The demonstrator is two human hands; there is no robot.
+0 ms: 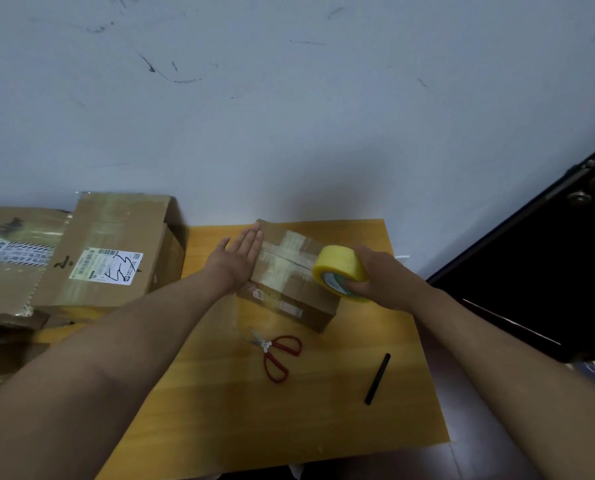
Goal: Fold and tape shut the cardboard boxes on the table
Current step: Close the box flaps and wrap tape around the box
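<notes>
Nearest on the wooden surface [220, 410] lie a black marker [377, 378] and, just beyond it, red-handled scissors [276, 355], both apart from the work. Farther in, 1 small cardboard box [289, 299] sits mid-surface with its flaps down and strips of clear tape crossing its top. The left hand [242, 256] lies flat, fingers straight, pressing the box's left top edge, so its grip is wide and holds nothing. The right hand [379, 275] has its grip closed round a yellow tape roll [341, 270] at the box's right top edge. The step in hand looks like laying a strip along the top seam. To do it well, the left palm should pin the flaps and the box against the pull, while the roll is drawn low and straight over the seam and carried down the side before cutting; I cannot tell where the free end is stuck. Beyond, at the far left, a stack of larger boxes [112, 251] stands against the wall.
</notes>
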